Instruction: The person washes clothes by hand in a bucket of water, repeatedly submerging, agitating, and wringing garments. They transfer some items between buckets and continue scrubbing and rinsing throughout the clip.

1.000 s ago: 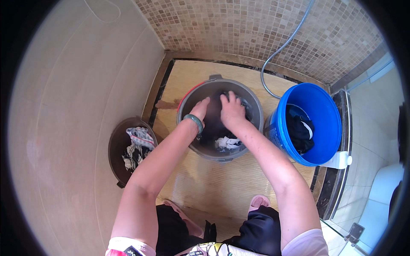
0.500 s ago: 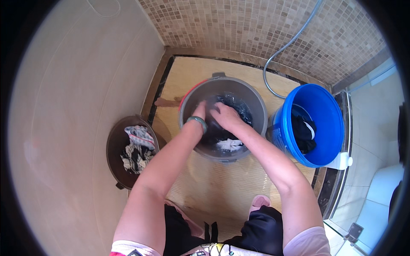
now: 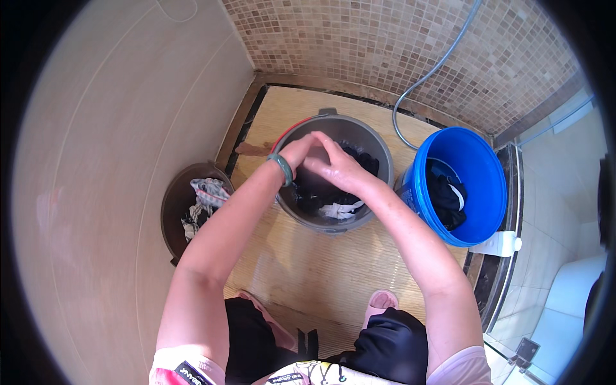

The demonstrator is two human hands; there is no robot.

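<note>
Over the grey basin, my hands are raised above the dark wet clothes and meet near the fingertips. My left hand, with a green bangle at the wrist, has its fingers stretched out. My right hand looks wet, its fingers extended and the thumb apart. No cloth shows between them, though the palms are partly hidden. Below them in the basin, a white cloth lies near the front edge.
A brown bucket with patterned clothes stands left, partly behind my arm. On the right are a blue bucket holding dark clothes, a white bottle and a grey hose. Pink slippers are on my feet.
Both hands have risen from down inside the basin and come together at the fingertips. My view has shifted slightly; the buckets stay in place.
</note>
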